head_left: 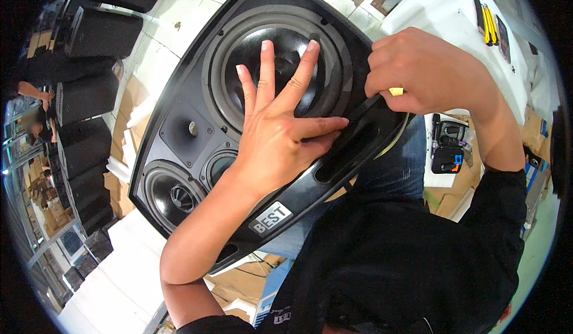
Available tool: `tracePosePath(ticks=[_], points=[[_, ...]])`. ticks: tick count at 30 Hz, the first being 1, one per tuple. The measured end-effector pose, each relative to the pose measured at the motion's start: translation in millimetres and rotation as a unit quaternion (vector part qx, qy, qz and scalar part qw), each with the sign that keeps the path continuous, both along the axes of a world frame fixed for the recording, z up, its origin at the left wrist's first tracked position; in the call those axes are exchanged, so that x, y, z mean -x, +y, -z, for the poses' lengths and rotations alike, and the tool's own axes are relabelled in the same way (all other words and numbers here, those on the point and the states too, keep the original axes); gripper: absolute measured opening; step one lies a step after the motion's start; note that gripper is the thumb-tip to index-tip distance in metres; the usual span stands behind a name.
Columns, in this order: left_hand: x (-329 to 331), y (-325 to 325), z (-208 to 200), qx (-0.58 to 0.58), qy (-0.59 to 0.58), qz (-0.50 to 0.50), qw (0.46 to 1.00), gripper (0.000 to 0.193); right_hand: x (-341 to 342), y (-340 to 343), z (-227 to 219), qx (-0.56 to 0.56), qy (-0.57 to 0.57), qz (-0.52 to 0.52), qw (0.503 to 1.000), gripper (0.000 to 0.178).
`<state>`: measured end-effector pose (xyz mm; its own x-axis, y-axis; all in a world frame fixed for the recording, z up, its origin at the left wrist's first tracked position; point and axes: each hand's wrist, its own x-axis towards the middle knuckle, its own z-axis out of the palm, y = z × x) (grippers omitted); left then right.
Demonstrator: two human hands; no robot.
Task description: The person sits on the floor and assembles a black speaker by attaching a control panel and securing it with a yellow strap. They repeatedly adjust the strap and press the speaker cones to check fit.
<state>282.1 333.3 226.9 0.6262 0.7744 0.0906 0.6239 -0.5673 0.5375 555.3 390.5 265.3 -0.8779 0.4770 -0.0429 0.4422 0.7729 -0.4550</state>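
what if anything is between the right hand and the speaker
Nothing visible: the right hand is at the edge of the speaker, a yellow piece in its grip. The left hand is spread over the big cone, not between them.

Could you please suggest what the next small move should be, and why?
Perhaps ease the dark strip gently along the speaker cabinet with the right hand, using the left hand as a brace: the right fingers grip the strip, its lower end lies close to the left index fingertip, and the left hand spreads over the woofer. A quick pull might slip toward that fingertip.
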Motion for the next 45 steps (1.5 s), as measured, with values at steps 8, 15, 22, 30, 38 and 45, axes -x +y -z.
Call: tracePosePath(ticks=[8, 15, 22, 30, 38, 45], points=[[-24.0, 11.2, 3.6, 0.003, -0.009, -0.015, 1.0, 0.031, -5.4, 2.6, -13.3, 0.019, -0.055, 0.026, 0.998, 0.014], [-53.2, 23.7, 20.4, -0.009, -0.079, -0.063, 0.995, 0.021, -8.7, -4.7, -6.3, -0.047, -0.025, 0.043, 0.998, 0.015], [-65.2, 17.1, 26.3, -0.067, -0.132, -0.077, 0.986, 0.017, -10.3, -18.5, -10.1, -0.003, -0.019, 0.147, 0.989, 0.011], [-58.9, 14.1, 18.3, -0.166, -0.094, -0.028, 0.981, 0.018, -1.2, -10.3, -14.2, -0.021, -0.071, 0.15, 0.986, 0.015], [-43.4, 22.2, 14.2, -0.233, -0.021, 0.069, 0.97, 0.025, 5.3, -15.1, -23.6, 0.039, -0.08, 0.204, 0.975, 0.013], [-39.9, 22.6, 16.9, -0.203, -0.007, 0.073, 0.976, 0.021, 8.3, -29.6, -23.4, 0.016, -0.061, 0.274, 0.96, 0.012]])
